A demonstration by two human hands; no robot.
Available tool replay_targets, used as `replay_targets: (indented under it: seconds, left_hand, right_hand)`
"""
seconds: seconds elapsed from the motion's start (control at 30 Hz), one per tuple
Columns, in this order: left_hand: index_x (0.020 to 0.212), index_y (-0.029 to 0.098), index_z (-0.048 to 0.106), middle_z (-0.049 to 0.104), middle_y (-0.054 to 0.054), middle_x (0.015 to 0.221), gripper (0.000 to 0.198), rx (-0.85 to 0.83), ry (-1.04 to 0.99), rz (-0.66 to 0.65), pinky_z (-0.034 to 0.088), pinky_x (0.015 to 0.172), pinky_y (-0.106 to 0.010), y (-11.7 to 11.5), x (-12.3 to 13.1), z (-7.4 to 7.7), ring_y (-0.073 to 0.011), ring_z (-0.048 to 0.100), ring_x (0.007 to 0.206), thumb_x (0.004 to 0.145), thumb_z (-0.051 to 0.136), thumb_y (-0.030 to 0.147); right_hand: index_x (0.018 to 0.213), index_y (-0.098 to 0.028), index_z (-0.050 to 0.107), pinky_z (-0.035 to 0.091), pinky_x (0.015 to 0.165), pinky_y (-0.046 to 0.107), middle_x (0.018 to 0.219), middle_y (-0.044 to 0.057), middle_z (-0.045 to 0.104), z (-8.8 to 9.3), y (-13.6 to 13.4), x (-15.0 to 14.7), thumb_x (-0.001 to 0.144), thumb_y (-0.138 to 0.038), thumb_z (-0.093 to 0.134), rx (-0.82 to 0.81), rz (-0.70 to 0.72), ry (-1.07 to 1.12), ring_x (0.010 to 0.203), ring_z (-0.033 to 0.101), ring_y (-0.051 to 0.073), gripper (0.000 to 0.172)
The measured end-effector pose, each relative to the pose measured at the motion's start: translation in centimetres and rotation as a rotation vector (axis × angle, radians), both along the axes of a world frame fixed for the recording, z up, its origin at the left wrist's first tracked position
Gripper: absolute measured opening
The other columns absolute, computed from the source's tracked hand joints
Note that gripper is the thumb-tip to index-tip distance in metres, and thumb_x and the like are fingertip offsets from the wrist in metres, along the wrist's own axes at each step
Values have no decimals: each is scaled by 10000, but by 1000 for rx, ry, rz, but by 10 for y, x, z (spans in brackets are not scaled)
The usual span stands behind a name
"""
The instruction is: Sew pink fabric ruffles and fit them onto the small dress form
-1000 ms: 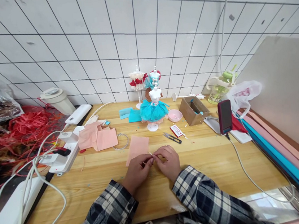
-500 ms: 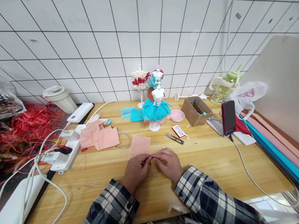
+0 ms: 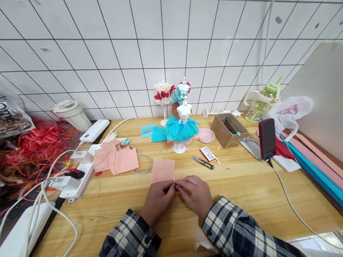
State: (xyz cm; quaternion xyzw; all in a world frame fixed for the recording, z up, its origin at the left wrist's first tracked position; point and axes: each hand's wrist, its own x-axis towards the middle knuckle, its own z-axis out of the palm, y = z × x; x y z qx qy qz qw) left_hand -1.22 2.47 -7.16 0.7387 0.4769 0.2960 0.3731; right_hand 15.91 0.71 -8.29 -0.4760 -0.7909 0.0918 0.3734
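My left hand (image 3: 159, 199) and my right hand (image 3: 196, 194) meet fingertip to fingertip above the front half of the table. Both are closed in a pinch on one tiny thing; only a thin whitish tip (image 3: 174, 180) shows between them, too small to name. Just beyond my left hand lies a peach crepe-paper piece (image 3: 163, 169), its near edge hidden by the fingers. Farther off are thread snips (image 3: 203, 162) and a small red-and-white packet (image 3: 207, 154). Behind them stands a white mini mannequin (image 3: 184, 112) in a turquoise ruffled skirt (image 3: 181, 129).
Peach paper sheets (image 3: 124, 160) and a wire ring (image 3: 146, 165) lie left, near a power strip (image 3: 79, 179) with looping cables. A pink bowl (image 3: 206, 136), cardboard box (image 3: 228, 132) and upright phone (image 3: 267, 138) stand right. The tiled wall (image 3: 118, 51) closes off the back.
The view has shifted slightly, moving the scene a little down and right. More of the whitish tip shows between my fingertips; both hands keep their pinch.
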Motion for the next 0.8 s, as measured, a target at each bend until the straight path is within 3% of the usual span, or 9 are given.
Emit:
replay_targets:
  seconds: [0.27, 0.6, 0.8]
  left_hand:
    - [819, 207, 740, 739, 5, 753, 286, -6, 19, -23, 415, 656, -237, -3, 2, 5, -161, 641, 693, 901, 470, 251]
    - [950, 238, 754, 748, -13, 800, 295, 16, 19, -92, 417, 659, -246, -5, 1, 8, -169, 649, 710, 924, 462, 272]
    - [1023, 225, 720, 744, -46, 887, 238, 51, -41, -112, 445, 724, -268, -6, -4, 2, -196, 655, 786, 867, 541, 234]
  right_hand:
    - [987, -240, 728, 441, 702, 281, 823, 38, 713, 1, -3, -1, 918, -263, 557, 8, -62, 15, 772, 631, 172, 186]
    - [830, -210, 707, 426, 575, 234, 769, 12, 668, 4, 0, -5, 846, -204, 583, -235, -90, 240, 605, 583, 121, 125]
    - [806, -190, 690, 412, 546, 230, 737, 12, 630, 3, 1, -5, 829, -189, 576, -265, -94, 339, 556, 544, 111, 117]
